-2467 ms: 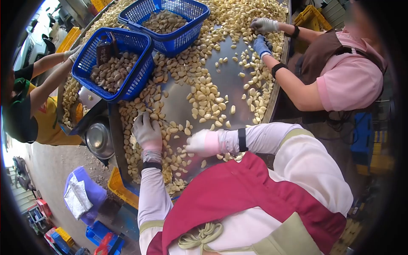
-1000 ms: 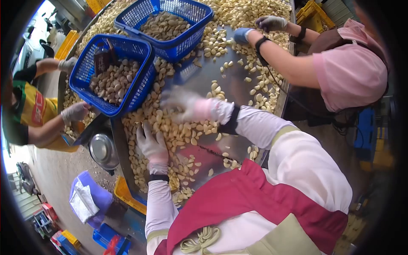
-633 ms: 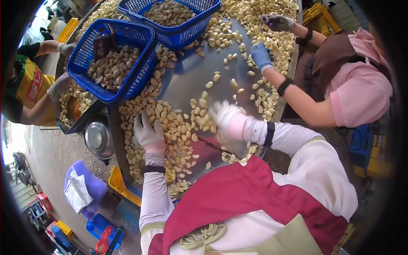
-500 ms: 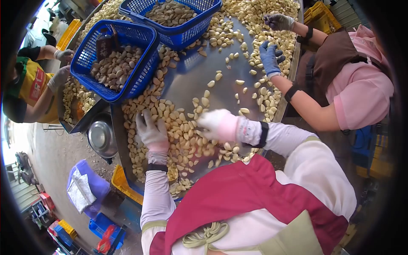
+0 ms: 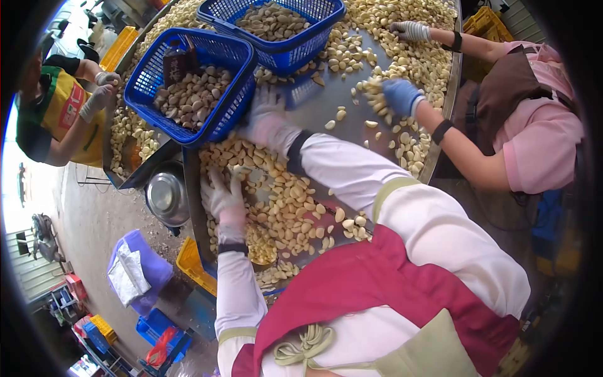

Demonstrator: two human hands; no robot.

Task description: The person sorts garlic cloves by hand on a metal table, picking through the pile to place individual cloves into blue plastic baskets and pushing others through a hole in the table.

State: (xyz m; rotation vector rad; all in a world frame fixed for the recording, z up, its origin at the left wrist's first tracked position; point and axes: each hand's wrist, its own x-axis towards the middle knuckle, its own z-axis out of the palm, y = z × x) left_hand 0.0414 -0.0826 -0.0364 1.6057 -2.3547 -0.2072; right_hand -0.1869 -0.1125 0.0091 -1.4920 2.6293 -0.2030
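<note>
Peeled garlic cloves (image 5: 282,204) lie scattered over a steel table (image 5: 308,110). My left hand (image 5: 224,200), in a white glove, rests on the cloves near the table's left edge with its fingers spread. Stretched forward, my right hand (image 5: 271,119) is gloved too and blurred by motion. Its fingers look extended over the cloves beside the nearer blue basket (image 5: 224,113); whether any clove is under them is hidden. Unpeeled-looking cloves (image 5: 195,94) and a dark labelled bottle (image 5: 179,65) are in that basket. Small garlic pieces (image 5: 260,245) lie beside my left wrist.
A second blue basket (image 5: 295,60) of brownish cloves stands behind. On the right, a co-worker's blue-gloved hand (image 5: 402,97) moves among cloves. Another person's gloved hands (image 5: 100,97) are at the far left. A metal bowl (image 5: 166,195) sits beside the table.
My right hand has moved forward and left, from the middle of the cloves to beside the basket. My left hand stays on the cloves. The co-worker's blue-gloved hand has shifted among the cloves.
</note>
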